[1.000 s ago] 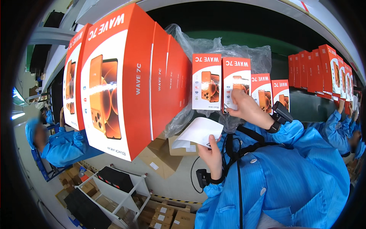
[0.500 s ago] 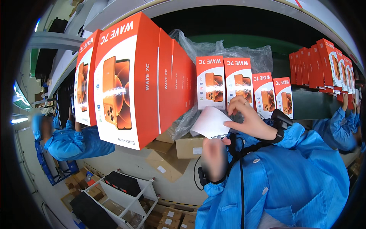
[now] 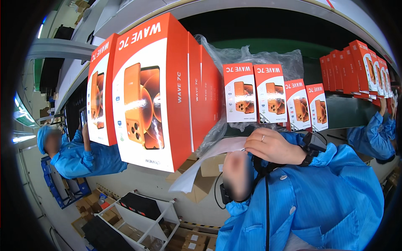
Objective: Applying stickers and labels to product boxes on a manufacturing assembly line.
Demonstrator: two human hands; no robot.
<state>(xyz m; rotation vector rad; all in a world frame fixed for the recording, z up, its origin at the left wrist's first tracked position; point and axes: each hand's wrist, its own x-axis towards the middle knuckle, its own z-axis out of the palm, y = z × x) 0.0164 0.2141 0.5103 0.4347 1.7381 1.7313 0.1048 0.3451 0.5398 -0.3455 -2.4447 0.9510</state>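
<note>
My right hand [image 3: 274,146], a ring on one finger, has its fingers curled and pinches the right edge of a white paper sheet [image 3: 205,161]. The sheet hangs down to the left, bent along its length. Close below that edge is my left hand [image 3: 237,171], mostly smeared, so its grip does not show. Just beyond my hands stand two orange-and-white phone boxes [image 3: 239,94] side by side, with two smaller-looking ones [image 3: 297,104] to their right. A row of larger-looking phone boxes [image 3: 142,96] stands at the left.
Crumpled clear plastic [image 3: 272,58] lies behind the boxes. More orange boxes [image 3: 354,69] are stacked at the far right, beside another person's hand [image 3: 383,106]. A person in blue [image 3: 83,157] works at the left. Below are cardboard boxes [image 3: 211,167] and a white cart [image 3: 146,224].
The sheet has swung out to the left and down. My right hand has come lower and its fingers have curled in. The boxes appear shifted slightly right in view.
</note>
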